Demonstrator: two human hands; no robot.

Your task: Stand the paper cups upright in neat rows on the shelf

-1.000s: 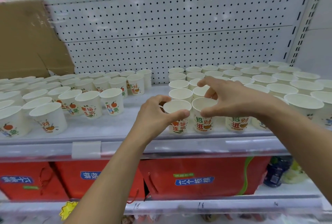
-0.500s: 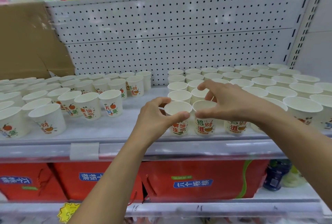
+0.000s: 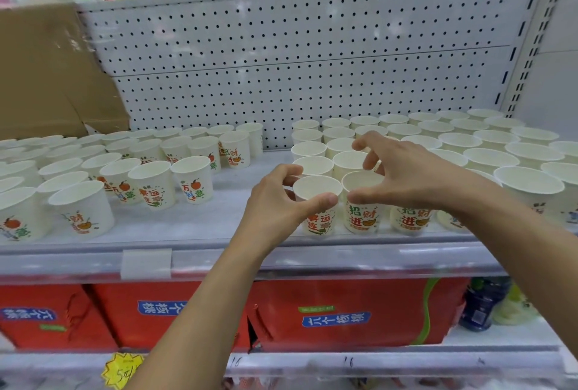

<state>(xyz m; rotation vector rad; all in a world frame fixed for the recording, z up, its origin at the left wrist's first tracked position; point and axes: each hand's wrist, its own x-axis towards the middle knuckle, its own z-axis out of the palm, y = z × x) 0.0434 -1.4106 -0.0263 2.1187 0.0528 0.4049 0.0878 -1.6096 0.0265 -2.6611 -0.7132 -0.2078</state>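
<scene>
White paper cups with red and green print stand upright on the grey shelf (image 3: pixel 219 223). My left hand (image 3: pixel 275 202) grips the front-left cup (image 3: pixel 317 192) of the right-hand block, thumb in front and fingers behind its rim. Just to its right, my right hand (image 3: pixel 403 177) hovers with spread, curved fingers over the neighbouring front cup (image 3: pixel 359 214); the thumb touches that cup's rim. Behind these two, the right block of cups (image 3: pixel 453 142) runs in tidy rows to the pegboard. A looser group of cups (image 3: pixel 150 164) fills the shelf's left side.
A bare strip of shelf separates the two cup groups. A white pegboard back panel (image 3: pixel 281 54) closes the rear. A cardboard box (image 3: pixel 47 76) sits at the back left. Red cartons (image 3: pixel 337 311) fill the shelf below, with bottles (image 3: pixel 481 302) at the lower right.
My right hand's fingers have lifted and spread a little above the cup. My left hand stays on the front-left cup.
</scene>
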